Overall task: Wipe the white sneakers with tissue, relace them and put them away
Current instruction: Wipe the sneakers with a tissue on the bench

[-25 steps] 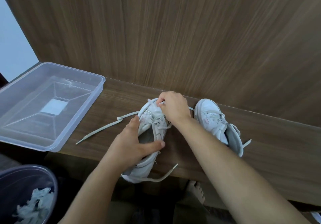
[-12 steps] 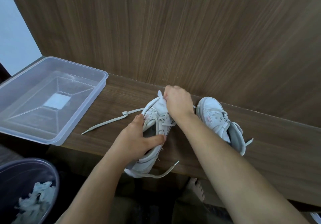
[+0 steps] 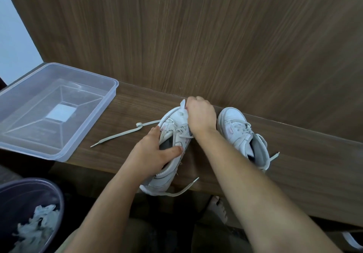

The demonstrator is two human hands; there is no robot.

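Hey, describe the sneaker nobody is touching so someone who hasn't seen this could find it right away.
Start at the long wooden shelf that runs along the wood-panelled wall, and look right of the clear plastic box. Two white sneakers stand there side by side; the untouched sneaker is the one on the right. Unlike the other sneaker, no hand holds it and its laces are already threaded.

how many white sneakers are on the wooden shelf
2. One sneaker lies at the middle, gripped by the left hand while the right hand wipes its toe. The other sneaker stands just right of it.
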